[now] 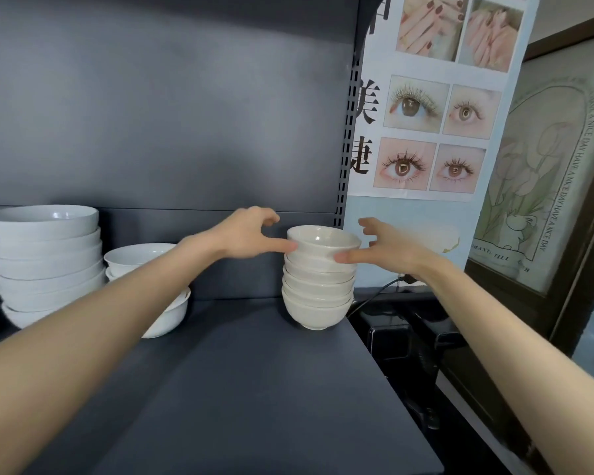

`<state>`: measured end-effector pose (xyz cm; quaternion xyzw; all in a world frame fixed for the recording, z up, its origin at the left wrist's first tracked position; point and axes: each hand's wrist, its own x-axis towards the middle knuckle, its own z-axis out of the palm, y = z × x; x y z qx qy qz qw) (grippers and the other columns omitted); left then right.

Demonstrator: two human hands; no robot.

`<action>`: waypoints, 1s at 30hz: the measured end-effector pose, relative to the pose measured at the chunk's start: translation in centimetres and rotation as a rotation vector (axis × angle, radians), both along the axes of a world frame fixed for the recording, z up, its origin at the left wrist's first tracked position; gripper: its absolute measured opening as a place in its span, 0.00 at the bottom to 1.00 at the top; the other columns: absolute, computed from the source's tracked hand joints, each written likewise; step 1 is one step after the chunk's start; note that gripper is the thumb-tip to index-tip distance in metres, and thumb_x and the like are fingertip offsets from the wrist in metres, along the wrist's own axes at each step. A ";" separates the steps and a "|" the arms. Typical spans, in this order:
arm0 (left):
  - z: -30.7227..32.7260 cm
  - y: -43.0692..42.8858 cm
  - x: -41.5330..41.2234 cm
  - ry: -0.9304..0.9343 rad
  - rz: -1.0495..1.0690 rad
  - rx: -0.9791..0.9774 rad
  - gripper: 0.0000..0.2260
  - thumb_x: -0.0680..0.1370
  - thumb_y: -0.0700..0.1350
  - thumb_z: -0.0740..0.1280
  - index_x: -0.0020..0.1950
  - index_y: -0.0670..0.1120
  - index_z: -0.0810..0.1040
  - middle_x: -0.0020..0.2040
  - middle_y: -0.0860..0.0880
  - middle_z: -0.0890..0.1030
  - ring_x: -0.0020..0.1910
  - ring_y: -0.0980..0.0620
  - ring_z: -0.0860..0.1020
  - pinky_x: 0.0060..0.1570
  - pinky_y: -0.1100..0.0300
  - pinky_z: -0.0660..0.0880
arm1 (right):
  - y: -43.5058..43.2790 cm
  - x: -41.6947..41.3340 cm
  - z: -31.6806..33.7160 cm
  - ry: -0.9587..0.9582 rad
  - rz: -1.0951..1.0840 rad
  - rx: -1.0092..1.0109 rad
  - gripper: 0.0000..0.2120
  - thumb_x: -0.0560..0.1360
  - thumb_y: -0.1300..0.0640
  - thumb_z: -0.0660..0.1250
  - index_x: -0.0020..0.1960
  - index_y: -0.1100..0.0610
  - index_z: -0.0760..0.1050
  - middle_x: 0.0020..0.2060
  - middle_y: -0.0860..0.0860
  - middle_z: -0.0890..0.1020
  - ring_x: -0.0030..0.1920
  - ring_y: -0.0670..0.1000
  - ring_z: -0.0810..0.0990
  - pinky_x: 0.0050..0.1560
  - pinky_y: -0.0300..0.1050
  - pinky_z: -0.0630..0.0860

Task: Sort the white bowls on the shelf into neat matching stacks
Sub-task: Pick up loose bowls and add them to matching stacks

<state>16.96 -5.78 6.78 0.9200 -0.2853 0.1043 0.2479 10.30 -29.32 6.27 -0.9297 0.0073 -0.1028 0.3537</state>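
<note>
Small stack [318, 286]: on the shelf [240, 389], just beside its right edge, upright but slightly uneven in the rims.
Top bowl [323, 242]: seated in the small stack, between the two hands.
Left hand [244, 234]: at the left wall of the top bowl, touching it with the thumb tip only; fingers loosely arched above, apart from the rim, clamped on nothing.
Right hand [388, 248]: at the right wall, thumb tip against the bowl; fingers spread and relaxed, just beside the rim, gripping nothing.
Other stacks: big stack [45, 255] at the far left, middle stack [141, 257] near it, partly hidden behind the left forearm [117, 303].
Step, as a judgement: probably squaring or seating the top bowl.
Risk 1: with an uneven thumb push, a tilted top bowl or a lean of the whole stack.
Risk 2: with a stronger push from the left, a slide over the right edge and a fall onto the black appliance [408, 341] below; likely breakage.
Risk 3: with a lowered forearm, a knock on the middle stack.
Care needed: equal light pressure from both sides.
</note>
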 end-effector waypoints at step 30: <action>-2.1 46.4 -23.7 -0.402 0.584 0.381 0.33 0.73 0.59 0.69 0.75 0.52 0.63 0.72 0.47 0.67 0.69 0.43 0.66 0.69 0.48 0.59 | 46.0 -10.3 -1.3 -0.356 0.382 -0.445 0.31 0.76 0.49 0.66 0.75 0.50 0.59 0.76 0.50 0.56 0.73 0.56 0.59 0.64 0.52 0.66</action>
